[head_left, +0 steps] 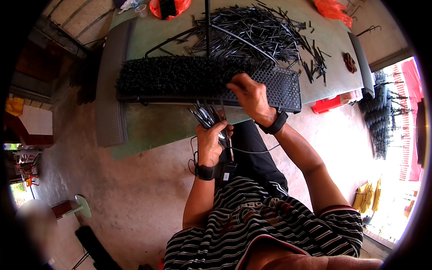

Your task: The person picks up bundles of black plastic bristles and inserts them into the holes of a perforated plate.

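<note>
A long black perforated panel [286,85] lies across the near side of the green table. Dense black bristle-like tufts [166,77] fill its left and middle part, while round holes show at its right end. My right hand [254,98] is over the panel where the tufts meet the bare holes, its thumb and fingers pinched together; whatever they hold is too small to make out. Below the panel's front edge, my left hand [209,143] is closed around a bundle of thin black plastic strips [204,113], their ends fanning upward.
A large heap of loose black strips [252,33] covers the table's far middle. A thin black metal frame [208,31] rises behind the panel. Grey perforated sheets [110,103] lie at the left, orange-red bags [335,11] at the back. A cable [254,151] hangs near my left wrist.
</note>
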Available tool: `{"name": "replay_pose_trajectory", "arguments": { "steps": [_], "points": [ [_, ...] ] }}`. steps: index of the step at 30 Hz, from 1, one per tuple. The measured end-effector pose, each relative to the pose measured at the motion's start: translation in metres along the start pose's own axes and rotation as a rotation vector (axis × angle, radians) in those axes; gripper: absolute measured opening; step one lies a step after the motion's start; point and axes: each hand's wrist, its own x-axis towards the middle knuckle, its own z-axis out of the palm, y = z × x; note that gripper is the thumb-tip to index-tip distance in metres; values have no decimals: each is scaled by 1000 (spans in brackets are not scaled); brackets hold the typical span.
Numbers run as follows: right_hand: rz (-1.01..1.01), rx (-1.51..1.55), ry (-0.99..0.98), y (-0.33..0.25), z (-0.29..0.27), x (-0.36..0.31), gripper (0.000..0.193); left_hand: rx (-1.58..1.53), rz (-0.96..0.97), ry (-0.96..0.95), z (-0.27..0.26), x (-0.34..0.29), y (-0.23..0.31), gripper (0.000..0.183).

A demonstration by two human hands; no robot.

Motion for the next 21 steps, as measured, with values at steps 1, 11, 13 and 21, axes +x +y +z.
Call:
{"name": "replay_pose_trajectory", "arguments": {
  "steps": [1,11,13,21],
  "points": [
    [-99,-108,-27,5,3,1,11,-2,-3,-3,0,0,0,23],
    [647,511,-591,-5,-24,-9,21,-11,-138,-256,-2,-5,8,23],
    [744,620,-569,-4,-27,-14,20,44,-149,-314,4,-8,8,25],
    [790,575,-351,-4,-31,-29,17,-69,-188,-268,11,-6,1,27]
  ]
}}
